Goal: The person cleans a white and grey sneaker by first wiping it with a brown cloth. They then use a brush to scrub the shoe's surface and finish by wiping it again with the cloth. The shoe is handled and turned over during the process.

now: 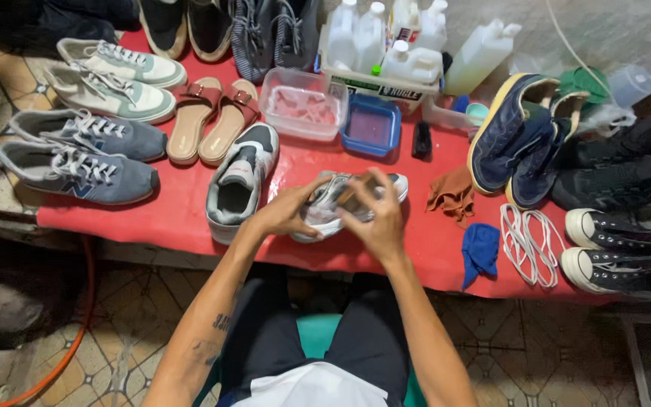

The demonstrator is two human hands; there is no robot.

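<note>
Sneaker (324,211), one grey, sits gripped between left hand (288,211) and right hand (378,215); its mate (239,185) lies beside it on the tabletop (175,215).

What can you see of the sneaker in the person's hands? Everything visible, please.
The sneaker is a grey and white running shoe with a pale sole, apparently mesh and synthetic. It lies across the red table cover, toe toward the right, partly hidden by both hands. The left hand grips its near-left side; the right hand covers its top, holding something brownish against it, too hidden to identify. A matching shoe lies just left of it.
</note>
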